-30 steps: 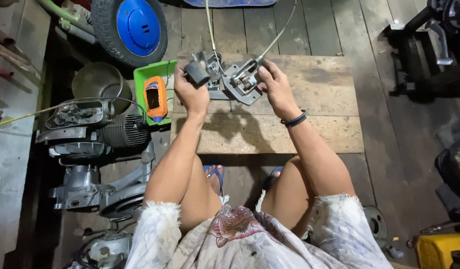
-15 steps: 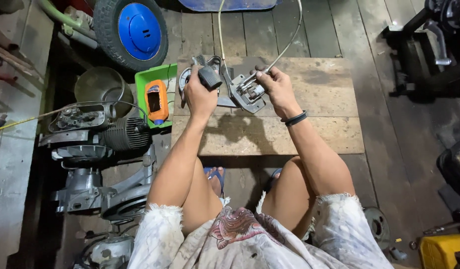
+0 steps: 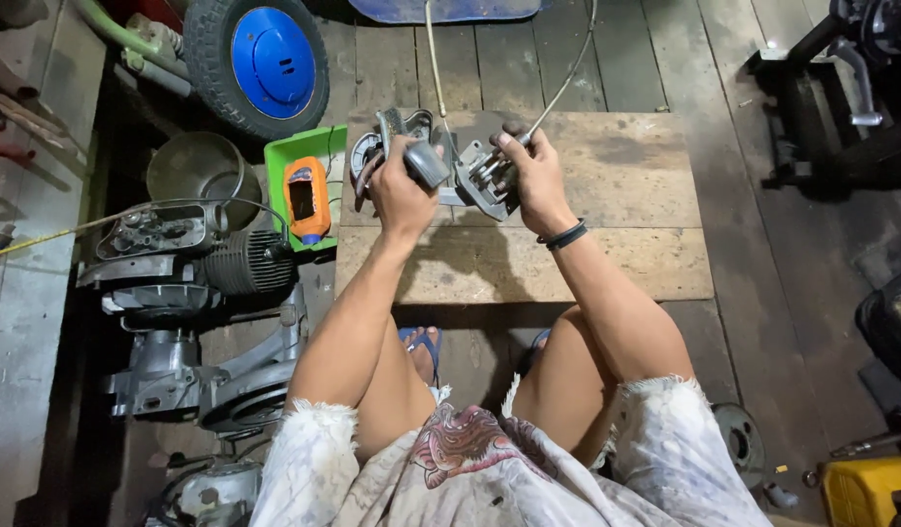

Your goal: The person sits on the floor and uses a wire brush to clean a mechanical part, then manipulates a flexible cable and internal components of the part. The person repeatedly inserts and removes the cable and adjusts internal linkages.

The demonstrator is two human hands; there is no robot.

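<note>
Both hands were up over the wooden bench (image 3: 606, 244): the left hand (image 3: 400, 190) clenched round a grey metal part (image 3: 426, 161), the right hand (image 3: 533, 176) gripping the cabled bracket (image 3: 480, 181) at its nine o'clock. Fitting stage, I'd judge; alignment needed next.

The bench (image 3: 606, 254) lay bare on its near half and right side, so a hand could pass freely there. At its far edge the left hand (image 3: 400, 190) and right hand (image 3: 533, 181) crowded round the metal part (image 3: 470, 176), and two cables (image 3: 558, 93) ran up from it across the way beyond. Just left of the bench a green tray (image 3: 299, 156) with an orange meter (image 3: 306, 198) blocked the gap, with an engine (image 3: 187, 263), a bowl (image 3: 192, 171) and a wheel (image 3: 260, 63) packed behind. To the right, open floorboards reached as far as a dark machine (image 3: 840, 107).
</note>
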